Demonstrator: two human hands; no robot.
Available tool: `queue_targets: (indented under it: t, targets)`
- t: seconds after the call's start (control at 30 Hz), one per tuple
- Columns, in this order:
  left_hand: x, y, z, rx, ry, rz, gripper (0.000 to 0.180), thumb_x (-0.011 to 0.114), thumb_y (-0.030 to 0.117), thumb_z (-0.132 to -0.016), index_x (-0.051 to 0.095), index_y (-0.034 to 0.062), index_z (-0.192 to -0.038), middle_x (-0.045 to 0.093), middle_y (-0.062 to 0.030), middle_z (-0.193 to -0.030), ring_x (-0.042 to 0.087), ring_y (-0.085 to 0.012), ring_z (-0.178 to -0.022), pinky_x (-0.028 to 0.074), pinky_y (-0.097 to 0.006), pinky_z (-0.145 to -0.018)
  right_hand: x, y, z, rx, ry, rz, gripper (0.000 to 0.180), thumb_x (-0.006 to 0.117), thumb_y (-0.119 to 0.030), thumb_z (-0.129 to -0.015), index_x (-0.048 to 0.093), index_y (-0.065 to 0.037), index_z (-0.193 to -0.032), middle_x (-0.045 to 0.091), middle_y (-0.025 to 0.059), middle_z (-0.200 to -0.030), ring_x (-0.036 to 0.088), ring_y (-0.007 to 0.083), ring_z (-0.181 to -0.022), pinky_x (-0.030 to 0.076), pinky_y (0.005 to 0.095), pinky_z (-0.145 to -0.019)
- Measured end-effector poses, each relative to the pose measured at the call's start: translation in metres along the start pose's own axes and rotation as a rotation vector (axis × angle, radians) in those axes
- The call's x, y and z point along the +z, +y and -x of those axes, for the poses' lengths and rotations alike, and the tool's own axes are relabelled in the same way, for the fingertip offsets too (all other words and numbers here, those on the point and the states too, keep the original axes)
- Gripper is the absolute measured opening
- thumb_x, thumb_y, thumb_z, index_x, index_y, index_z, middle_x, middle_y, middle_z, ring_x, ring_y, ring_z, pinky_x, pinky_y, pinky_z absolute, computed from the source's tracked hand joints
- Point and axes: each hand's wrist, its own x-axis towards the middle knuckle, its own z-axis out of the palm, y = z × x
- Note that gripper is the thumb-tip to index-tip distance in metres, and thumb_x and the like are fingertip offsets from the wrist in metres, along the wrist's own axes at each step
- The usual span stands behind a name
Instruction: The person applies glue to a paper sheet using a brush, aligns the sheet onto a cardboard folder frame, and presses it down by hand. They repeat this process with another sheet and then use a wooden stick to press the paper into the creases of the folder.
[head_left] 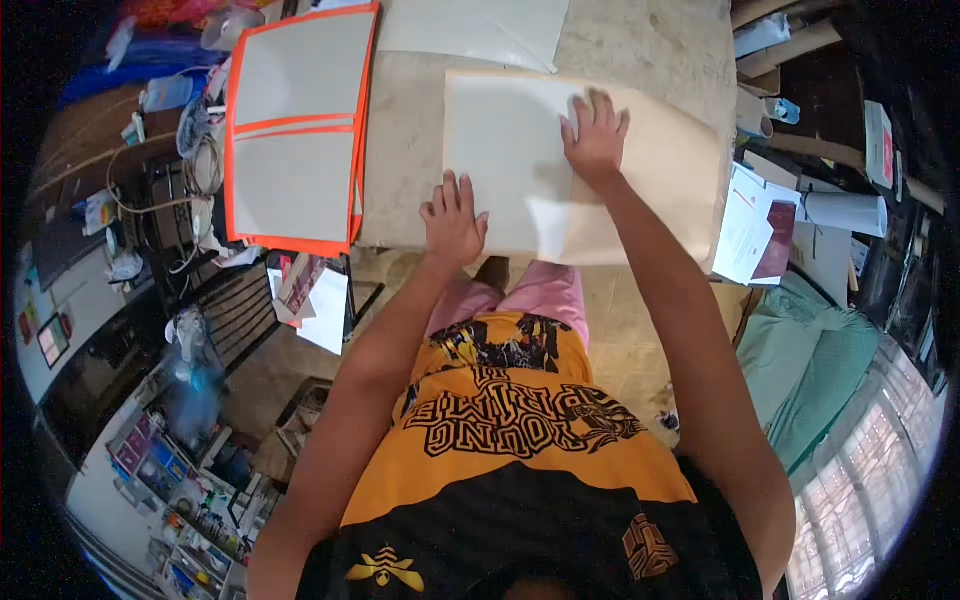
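Note:
A large cream sheet [520, 150] lies on the worktable [410, 160], its right part tan and curling over the table edge. My left hand [452, 218] rests flat on the sheet's near left corner, fingers spread. My right hand [595, 132] presses flat on the sheet further up, fingers apart. Neither hand holds anything.
A grey panel with an orange border [298, 125] lies at the table's left. Another pale sheet [480, 30] sits at the far edge. Papers and a dark red booklet [760, 235] lie to the right; cables, bottles and clutter fill the left side. A green cloth [810, 360] lies lower right.

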Motion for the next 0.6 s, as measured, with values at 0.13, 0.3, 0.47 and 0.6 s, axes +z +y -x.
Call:
queue_targets:
  t: [0.13,0.3,0.47,0.6]
  targets:
    - [-0.011,0.008,-0.02,0.019,-0.015,0.043,0.077,0.056,0.037,-0.083,0.027,-0.0076,-0.139,0.022,-0.0282,-0.146,0.026,-0.0431,-0.131,0.024,-0.062,-0.097,-0.003,-0.009,0.006,-0.037,-0.076,-0.002,0.053,0.047,-0.031,-0.092,0.037,-0.009,-0.139,0.033,0.0111,-0.146,0.026,0.0288,-0.137,0.016,0.0631,-0.107]
    - [-0.005,0.018,-0.043,0.035,-0.052,0.067,0.088,0.049,0.053,-0.085,0.019,-0.0075,-0.142,0.013,-0.0273,-0.151,0.012,-0.0418,-0.14,0.013,-0.067,-0.104,-0.017,-0.012,0.014,-0.074,-0.058,-0.072,0.055,0.049,-0.025,-0.09,0.036,-0.004,-0.139,0.031,0.0136,-0.147,0.025,0.0306,-0.138,0.017,0.0622,-0.107]
    - [-0.001,0.005,-0.04,0.034,-0.034,0.108,0.09,0.05,0.055,-0.084,0.019,-0.0049,-0.143,0.013,-0.0263,-0.151,0.011,-0.0413,-0.14,0.011,-0.068,-0.104,-0.018,-0.02,0.011,-0.07,-0.102,-0.084,0.057,0.051,-0.028,-0.089,0.036,-0.005,-0.139,0.029,0.0139,-0.148,0.024,0.0314,-0.138,0.015,0.0605,-0.108]
    - [-0.016,-0.014,-0.038,0.01,-0.049,0.054,0.084,0.051,0.055,-0.083,0.03,-0.003,-0.14,0.021,-0.0248,-0.148,0.019,-0.0402,-0.137,0.017,-0.066,-0.102,-0.013,-0.034,0.004,-0.114,-0.009,-0.174,0.052,0.057,-0.027,-0.085,0.046,-0.006,-0.131,0.042,0.015,-0.136,0.036,0.033,-0.128,0.025,0.0603,-0.102]
